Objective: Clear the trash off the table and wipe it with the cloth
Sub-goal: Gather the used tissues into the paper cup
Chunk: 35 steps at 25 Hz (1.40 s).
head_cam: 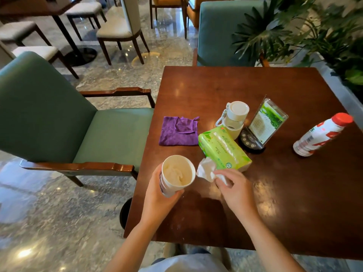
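My left hand (157, 195) grips a white paper cup (177, 174) just above the near left corner of the dark wooden table (284, 203); crumpled paper sits inside the cup. My right hand (235, 191) pinches a crumpled white tissue (206, 169) right beside the cup's rim. A folded purple cloth (178, 131) lies flat near the table's left edge, beyond the cup. A white bottle with a red cap (320, 134) stands at the right side of the table.
A green tissue pack (222, 148), a small white flask (235, 118) and a menu stand on a black base (263, 126) sit mid-table. Green armchairs stand at the left (59, 118) and far side (222, 32). Plants (314, 30) border the right edge.
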{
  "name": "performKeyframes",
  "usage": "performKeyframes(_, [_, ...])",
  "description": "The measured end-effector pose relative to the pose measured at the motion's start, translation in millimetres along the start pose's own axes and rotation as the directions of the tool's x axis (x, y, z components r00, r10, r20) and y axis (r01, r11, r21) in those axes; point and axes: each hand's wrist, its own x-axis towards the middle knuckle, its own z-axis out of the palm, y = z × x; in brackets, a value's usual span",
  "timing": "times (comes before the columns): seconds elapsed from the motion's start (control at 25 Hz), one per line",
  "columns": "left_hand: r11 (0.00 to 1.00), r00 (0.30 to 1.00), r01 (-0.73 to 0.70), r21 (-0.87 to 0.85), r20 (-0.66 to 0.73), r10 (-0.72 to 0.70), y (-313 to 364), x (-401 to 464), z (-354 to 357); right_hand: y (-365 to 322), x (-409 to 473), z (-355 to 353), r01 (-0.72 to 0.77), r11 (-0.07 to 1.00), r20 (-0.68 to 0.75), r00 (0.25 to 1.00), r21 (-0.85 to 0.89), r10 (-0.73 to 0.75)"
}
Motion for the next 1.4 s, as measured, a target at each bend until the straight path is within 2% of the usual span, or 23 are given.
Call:
performKeyframes(0.08, [0.999,0.999,-0.049,-0.013,0.023,0.05,8,3,8,-36,1,-19,0.271,0.957,-0.055,0.959,-0.104,-0.278])
performKeyframes(0.16, [0.995,0.995,-0.088,-0.051,0.048,0.091,15,5,18,-55,6,-19,0.396,0.879,0.069,0.917,-0.266,-0.393])
performKeyframes(0.28, [0.989,0.987,-0.134,-0.064,0.076,0.139,26,7,27,-62,13,-11,0.353,0.883,0.232,0.928,-0.311,-0.29])
performKeyframes(0.4, [0.985,0.984,-0.161,-0.067,0.07,0.166,34,8,29,-60,8,-12,0.301,0.932,0.203,0.944,-0.202,-0.261])
performKeyframes(0.48, [0.981,0.982,-0.172,-0.095,0.061,0.178,37,7,30,-57,-2,-14,0.322,0.943,0.158,0.938,-0.083,-0.307])
performKeyframes(0.52, [0.979,0.981,-0.173,-0.11,0.064,0.181,39,6,30,-54,-8,-15,0.367,0.925,0.134,0.926,-0.096,-0.353])
performKeyframes(0.6, [0.975,0.979,-0.177,-0.132,0.073,0.188,42,5,32,-46,-20,-17,0.441,0.866,0.091,0.897,-0.236,-0.432])
performKeyframes(0.68, [0.974,0.978,-0.179,-0.138,0.081,0.192,44,5,33,-41,-28,-19,0.461,0.826,0.086,0.884,-0.325,-0.46])
performKeyframes(0.96, [0.978,0.976,-0.128,-0.163,0.157,0.154,46,5,41,-40,-24,-15,0.501,0.735,0.282,0.865,-0.456,-0.415])
performKeyframes(1.08, [0.978,0.975,-0.115,-0.172,0.168,0.145,47,2,45,-36,-21,-20,0.531,0.716,0.333,0.846,-0.453,-0.416])
performKeyframes(1.24, [0.977,0.975,-0.119,-0.179,0.165,0.149,53,6,63,-23,-18,-50,0.555,0.747,0.196,0.831,-0.367,-0.521])
performKeyframes(1.32, [0.974,0.974,-0.107,-0.199,0.174,0.143,57,12,81,-14,-11,-74,0.542,0.743,0.059,0.821,-0.393,-0.567])
performKeyframes(1.4, [0.974,0.972,-0.103,-0.204,0.189,0.142,62,20,102,5,6,-106,0.451,0.766,-0.128,0.819,-0.459,-0.559])
